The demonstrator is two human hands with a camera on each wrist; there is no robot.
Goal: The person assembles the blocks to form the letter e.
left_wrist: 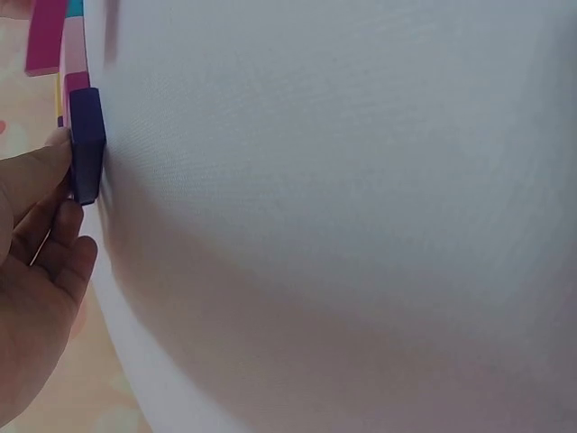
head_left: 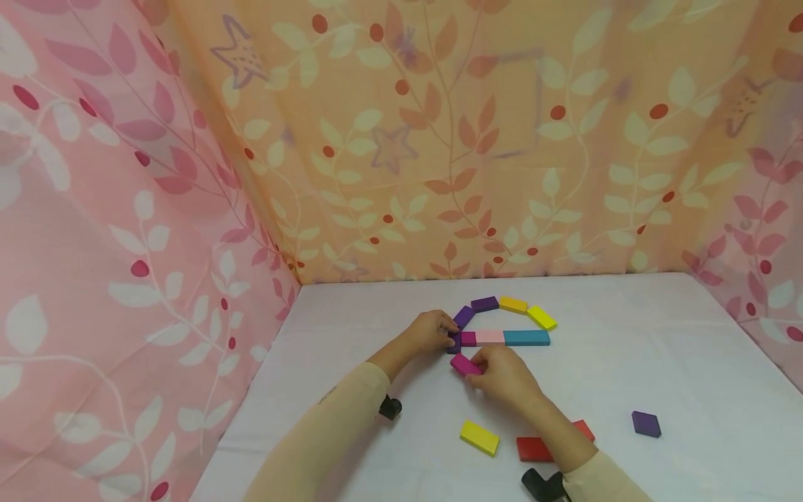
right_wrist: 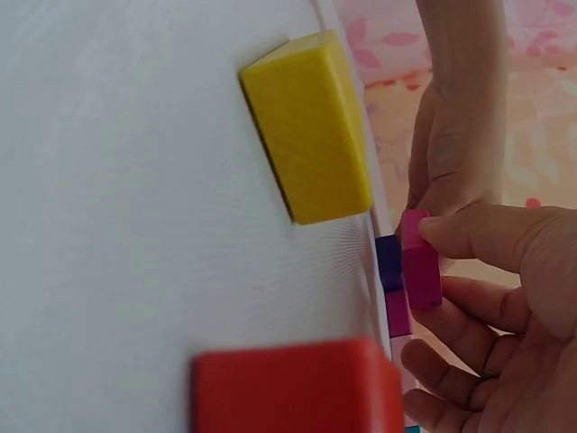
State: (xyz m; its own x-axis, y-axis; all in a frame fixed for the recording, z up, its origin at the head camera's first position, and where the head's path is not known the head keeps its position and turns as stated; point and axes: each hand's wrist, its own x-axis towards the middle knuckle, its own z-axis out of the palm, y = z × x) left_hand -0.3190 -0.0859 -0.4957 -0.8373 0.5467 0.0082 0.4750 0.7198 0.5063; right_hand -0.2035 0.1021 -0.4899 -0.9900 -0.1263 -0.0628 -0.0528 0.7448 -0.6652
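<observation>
My right hand (head_left: 509,376) pinches a magenta block (head_left: 463,364) between thumb and fingers; in the right wrist view that magenta block (right_wrist: 422,271) looks raised off the cloth. Just beyond it, my left hand (head_left: 429,333) holds a dark blue-purple block (left_wrist: 87,144) lying on the table, thumb and fingers at its side. That block stands at the left end of a straight row: a short magenta block (head_left: 468,339), a pink block (head_left: 490,338) and a blue block (head_left: 527,338). An arc of purple blocks (head_left: 463,317) and yellow blocks (head_left: 513,305) curves above the row.
Nearer the front lie a yellow block (head_left: 479,438) and red blocks (head_left: 533,450), partly hidden under the right forearm. A dark purple block (head_left: 646,424) lies off to the right. White cloth (head_left: 690,335) covers the table; patterned curtains (head_left: 439,139) hang behind and beside it.
</observation>
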